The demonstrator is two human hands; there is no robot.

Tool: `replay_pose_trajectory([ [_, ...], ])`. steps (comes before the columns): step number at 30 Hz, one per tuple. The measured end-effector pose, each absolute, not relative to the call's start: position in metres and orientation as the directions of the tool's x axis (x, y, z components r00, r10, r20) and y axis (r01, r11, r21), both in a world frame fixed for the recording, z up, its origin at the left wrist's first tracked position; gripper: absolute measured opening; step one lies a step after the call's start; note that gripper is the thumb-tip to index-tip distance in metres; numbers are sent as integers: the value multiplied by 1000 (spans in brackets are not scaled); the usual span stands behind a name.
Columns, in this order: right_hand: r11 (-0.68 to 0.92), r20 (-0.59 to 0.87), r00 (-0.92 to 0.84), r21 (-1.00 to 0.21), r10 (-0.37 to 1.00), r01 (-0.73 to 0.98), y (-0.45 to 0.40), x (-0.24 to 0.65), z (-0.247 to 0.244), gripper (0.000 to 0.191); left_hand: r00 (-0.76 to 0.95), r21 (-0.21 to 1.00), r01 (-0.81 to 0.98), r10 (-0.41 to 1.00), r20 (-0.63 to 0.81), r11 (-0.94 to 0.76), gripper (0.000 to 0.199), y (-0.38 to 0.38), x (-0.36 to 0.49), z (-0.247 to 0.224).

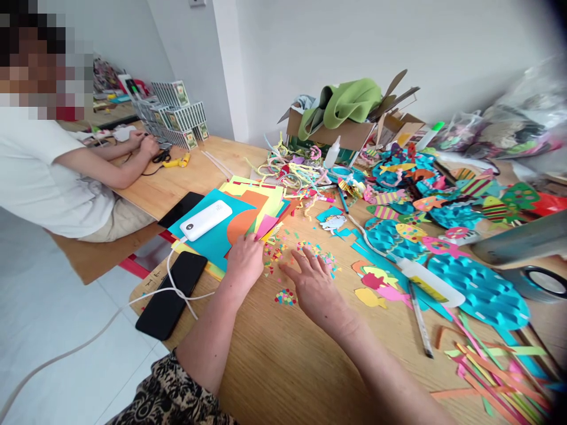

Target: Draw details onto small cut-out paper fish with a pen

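Head view, centre frame: left hand knuckles bent, fingertips touching edge of coloured paper stack, nothing gripped. Right hand flat, fingers spread, released, on confetti scraps strewn on counter. Advice: sweep w/ flat palm, light pressure, gather bits inward. Lower left: phone. Right: glue bottle.

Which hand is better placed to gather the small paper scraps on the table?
The right hand, probably: it lies flat among the paper scraps, fingers spread. The left hand rests on the edge of the coloured paper stack.
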State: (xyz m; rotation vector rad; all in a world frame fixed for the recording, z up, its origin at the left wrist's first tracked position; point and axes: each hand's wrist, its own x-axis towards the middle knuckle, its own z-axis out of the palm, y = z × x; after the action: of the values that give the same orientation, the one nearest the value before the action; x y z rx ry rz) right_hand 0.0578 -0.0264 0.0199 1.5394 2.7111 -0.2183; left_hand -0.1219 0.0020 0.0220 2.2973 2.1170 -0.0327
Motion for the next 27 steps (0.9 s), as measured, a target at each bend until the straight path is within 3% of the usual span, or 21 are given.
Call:
replay_pose_trajectory([
  [11,412,-126,-404,49,906,910,-25,79,32,43,90,-2,996,995,-45,-90,34,4,-123,21],
  [21,482,-121,-483,-38,867,875,-28,63,26,50,88,-15,996,995,-46,-89,33,3,-121,22],
  [27,434,-152,-424,36,893,900,-29,80,28,49,85,-8,996,995,-50,-86,33,3,-122,22],
])
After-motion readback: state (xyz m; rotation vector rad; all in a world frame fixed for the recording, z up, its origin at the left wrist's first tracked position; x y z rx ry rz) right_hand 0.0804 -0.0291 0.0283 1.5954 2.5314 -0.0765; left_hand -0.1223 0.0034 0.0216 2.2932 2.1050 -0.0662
